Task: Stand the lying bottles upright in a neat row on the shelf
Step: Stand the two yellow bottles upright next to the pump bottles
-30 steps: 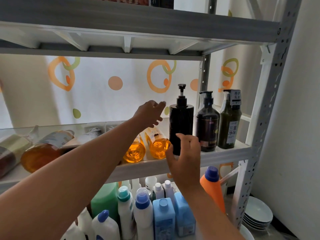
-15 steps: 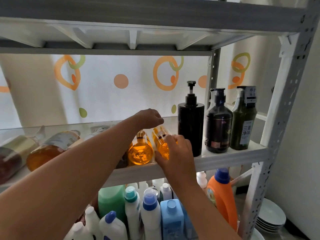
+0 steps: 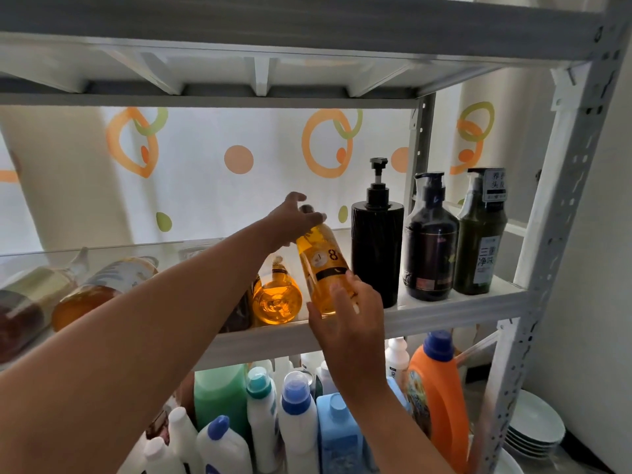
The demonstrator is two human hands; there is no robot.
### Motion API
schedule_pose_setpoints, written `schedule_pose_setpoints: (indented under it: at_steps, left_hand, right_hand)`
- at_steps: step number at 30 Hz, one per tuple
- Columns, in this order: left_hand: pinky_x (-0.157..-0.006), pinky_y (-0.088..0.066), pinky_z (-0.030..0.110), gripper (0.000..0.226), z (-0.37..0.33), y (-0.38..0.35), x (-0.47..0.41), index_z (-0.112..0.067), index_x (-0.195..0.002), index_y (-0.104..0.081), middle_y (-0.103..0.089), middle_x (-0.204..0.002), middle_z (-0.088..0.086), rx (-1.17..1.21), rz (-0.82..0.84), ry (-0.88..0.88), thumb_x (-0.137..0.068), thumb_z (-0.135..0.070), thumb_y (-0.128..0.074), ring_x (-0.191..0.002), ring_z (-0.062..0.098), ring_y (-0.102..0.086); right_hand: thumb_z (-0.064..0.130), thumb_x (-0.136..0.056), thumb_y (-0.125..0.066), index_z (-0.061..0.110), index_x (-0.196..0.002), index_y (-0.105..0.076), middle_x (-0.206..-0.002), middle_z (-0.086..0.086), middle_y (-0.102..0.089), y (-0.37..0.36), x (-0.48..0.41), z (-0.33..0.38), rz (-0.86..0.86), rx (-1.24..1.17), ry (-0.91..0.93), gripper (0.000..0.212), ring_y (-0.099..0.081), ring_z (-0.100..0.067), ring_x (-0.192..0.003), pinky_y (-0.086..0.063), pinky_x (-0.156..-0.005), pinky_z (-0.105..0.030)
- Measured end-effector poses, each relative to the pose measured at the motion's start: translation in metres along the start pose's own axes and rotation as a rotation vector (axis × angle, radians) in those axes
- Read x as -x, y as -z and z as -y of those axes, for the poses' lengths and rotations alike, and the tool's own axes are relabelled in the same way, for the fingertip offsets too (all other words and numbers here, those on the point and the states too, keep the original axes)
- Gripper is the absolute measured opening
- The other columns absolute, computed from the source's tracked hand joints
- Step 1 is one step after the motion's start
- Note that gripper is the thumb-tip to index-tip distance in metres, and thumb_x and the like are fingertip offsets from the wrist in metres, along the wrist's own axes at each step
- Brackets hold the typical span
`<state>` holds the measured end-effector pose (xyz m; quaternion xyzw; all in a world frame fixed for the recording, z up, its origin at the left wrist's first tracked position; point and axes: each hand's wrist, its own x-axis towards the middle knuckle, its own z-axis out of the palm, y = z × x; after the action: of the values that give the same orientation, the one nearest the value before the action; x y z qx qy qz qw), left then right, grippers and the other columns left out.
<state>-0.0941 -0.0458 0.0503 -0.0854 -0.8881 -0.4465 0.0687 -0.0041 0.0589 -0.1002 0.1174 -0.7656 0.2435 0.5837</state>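
A white metal shelf (image 3: 444, 314) stands against a curtain with orange rings (image 3: 239, 159), cleaning bottles crowded on the level below. The amber bottle (image 3: 323, 268) leans on the shelf just left of the black pump bottle (image 3: 376, 254), its long axis near upright, cap tipped up-left. The left hand (image 3: 294, 220) is clamped on its neck, the right hand (image 3: 345, 309) wrapped around its base.

A grey metal rack (image 3: 561, 206) with punched uprights fills the scene, its upper board (image 3: 273, 25) crossing the top. Behind it hangs a pale curtain (image 3: 212, 186) printed with orange and green rings and dots, lit brightly from the far side, so the near surfaces lie in shade. A plain light wall (image 3: 595, 268) stands on the right. Low on the right, a stack of white plates (image 3: 535, 431) sits near the floor.
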Motion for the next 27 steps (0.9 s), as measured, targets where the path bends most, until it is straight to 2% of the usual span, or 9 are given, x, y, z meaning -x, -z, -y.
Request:
schedule_pose_setpoints:
  at_steps: [2,6,10,13,15,17,20,24,27]
  left_hand:
    - [-0.088,-0.053,0.043,0.066,-0.001,0.003,0.0,-0.015,-0.139,-0.031,-0.052,-0.121,0.012,0.057,-0.075,-0.02,-0.086,-0.038,-0.062,-0.105,0.029,-0.058]
    - [-0.086,-0.055,0.047,0.053,-0.005,0.01,0.003,-0.013,-0.13,-0.044,-0.059,-0.115,0.016,0.072,-0.105,-0.119,-0.086,-0.035,-0.064,-0.1,0.03,-0.062]
    - [-0.085,-0.055,0.048,0.05,-0.003,0.013,0.008,-0.016,-0.128,-0.046,-0.064,-0.109,0.018,0.114,-0.13,-0.176,-0.085,-0.032,-0.066,-0.096,0.03,-0.065]
    - [-0.086,-0.055,0.044,0.051,-0.004,0.012,0.015,-0.018,-0.132,-0.044,-0.067,-0.105,0.014,0.136,-0.11,-0.259,-0.087,-0.03,-0.065,-0.095,0.027,-0.065]
    - [-0.084,-0.054,0.039,0.051,-0.005,0.012,0.018,-0.019,-0.133,-0.043,-0.068,-0.101,0.012,0.129,-0.101,-0.318,-0.087,-0.028,-0.064,-0.091,0.024,-0.065]
    - [-0.082,-0.054,0.038,0.051,-0.006,0.012,0.022,-0.02,-0.132,-0.043,-0.068,-0.098,0.01,0.13,-0.1,-0.349,-0.087,-0.027,-0.065,-0.09,0.024,-0.065]
    - [-0.08,-0.054,0.035,0.052,-0.005,0.008,0.025,-0.02,-0.131,-0.043,-0.066,-0.095,0.005,0.149,-0.096,-0.36,-0.085,-0.029,-0.066,-0.091,0.021,-0.064]
    - [-0.076,-0.054,0.028,0.04,-0.008,0.003,0.029,-0.012,-0.121,-0.057,-0.065,-0.096,0.0,0.125,-0.051,-0.395,-0.086,-0.029,-0.065,-0.096,0.02,-0.064]
    - [-0.079,-0.054,0.029,0.039,-0.007,0.006,0.03,-0.009,-0.122,-0.056,-0.066,-0.107,0.007,0.169,0.002,-0.371,-0.087,-0.024,-0.065,-0.1,0.022,-0.063]
  right_hand:
    - [0.03,-0.075,-0.074,0.014,-0.108,-0.049,-0.117,-0.014,-0.051,-0.003,0.002,-0.001,-0.002,-0.023,-0.025,0.044,-0.046,-0.02,-0.107,-0.052,-0.082,-0.031]
    - [0.027,-0.075,-0.073,0.016,-0.099,-0.045,-0.112,-0.02,-0.058,-0.006,0.003,0.003,0.043,-0.069,-0.106,0.039,-0.056,-0.025,-0.103,-0.056,-0.077,-0.033]
    - [0.027,-0.079,-0.071,0.016,-0.099,-0.043,-0.116,-0.019,-0.056,-0.006,0.004,0.006,0.096,-0.078,-0.137,0.036,-0.06,-0.027,-0.101,-0.057,-0.077,-0.031]
    - [0.037,-0.095,-0.045,0.015,-0.11,-0.044,-0.124,-0.013,-0.051,-0.006,0.007,0.007,0.124,-0.062,-0.164,0.027,-0.057,-0.023,-0.107,-0.049,-0.086,-0.021]
    - [0.045,-0.097,-0.029,0.016,-0.109,-0.044,-0.122,-0.012,-0.049,-0.007,0.007,0.011,0.114,-0.059,-0.166,0.035,-0.059,-0.021,-0.102,-0.055,-0.082,-0.026]
    - [0.042,-0.094,-0.043,0.019,-0.114,-0.042,-0.123,-0.013,-0.05,-0.005,0.003,0.015,0.096,-0.115,-0.204,0.031,-0.059,-0.021,-0.102,-0.057,-0.078,-0.029]
    - [0.028,-0.081,-0.07,0.023,-0.123,-0.036,-0.128,-0.014,-0.045,-0.004,0.0,0.017,0.122,-0.158,-0.294,0.055,-0.055,-0.023,-0.107,-0.053,-0.08,-0.028]
    - [0.026,-0.083,-0.068,0.023,-0.128,-0.035,-0.129,-0.012,-0.042,-0.004,0.0,0.015,0.145,-0.168,-0.346,0.056,-0.051,-0.021,-0.11,-0.049,-0.084,-0.027]
    - [0.024,-0.086,-0.064,0.015,-0.13,-0.043,-0.127,-0.012,-0.046,-0.003,0.001,0.017,0.14,-0.167,-0.359,0.049,-0.05,-0.02,-0.111,-0.042,-0.084,-0.021]
